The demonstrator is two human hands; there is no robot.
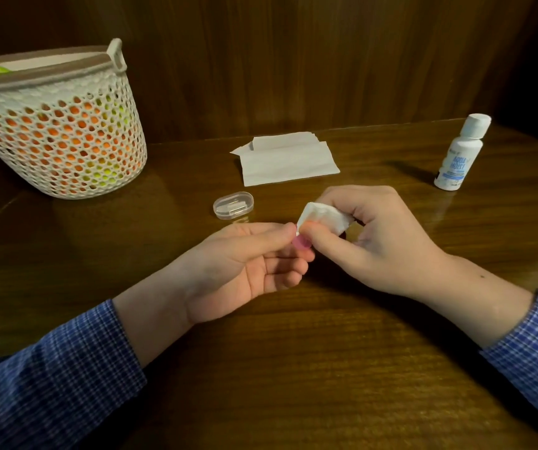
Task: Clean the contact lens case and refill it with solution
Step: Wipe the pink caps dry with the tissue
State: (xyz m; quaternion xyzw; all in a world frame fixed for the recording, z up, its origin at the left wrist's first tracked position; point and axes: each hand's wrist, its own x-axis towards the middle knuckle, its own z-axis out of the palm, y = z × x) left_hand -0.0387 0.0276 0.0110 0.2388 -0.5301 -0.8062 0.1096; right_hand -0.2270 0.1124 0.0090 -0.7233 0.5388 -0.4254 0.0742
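Pinching small pink lens case piece (pixel 301 243) at fingertips, left hand (pixel 251 267) curling round it, just in front of clear oval box (pixel 233 205) on counter (pixel 293 368). Right hand (pixel 378 235) gripping wadded white tissue (pixel 322 219), pressing it onto pink piece. Solution bottle (pixel 460 154) standing capped, far right of box. Flat tissues (pixel 288 159) lying behind box; mesh basket (pixel 56 125) sitting far left.

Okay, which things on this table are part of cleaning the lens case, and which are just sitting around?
In use:
- pink lens case part, held in left hand
- wadded tissue, gripped by right hand
- solution bottle, capped
- spare tissues

Possibly related:
- clear oval box

Lying about:
- lattice basket
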